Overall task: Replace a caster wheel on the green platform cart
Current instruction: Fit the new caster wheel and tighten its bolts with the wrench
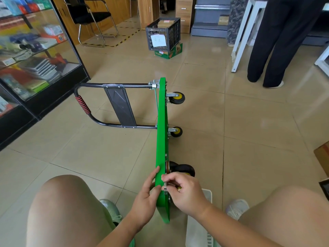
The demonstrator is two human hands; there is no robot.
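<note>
My R hand (185,191) pinches a small silver part (165,186) by the 6 o'clock caster (185,169); L hand (145,200) lies straight-fingered on the green cart (162,122). If I slip, prob the edge-standing cart tips.

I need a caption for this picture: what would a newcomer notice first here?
The green platform cart stands on its edge on the tiled floor, casters pointing right. At its near end the left hand rests against it while the right hand pinches a small metal part beside the near caster. A glass display case fills the left side.
</note>
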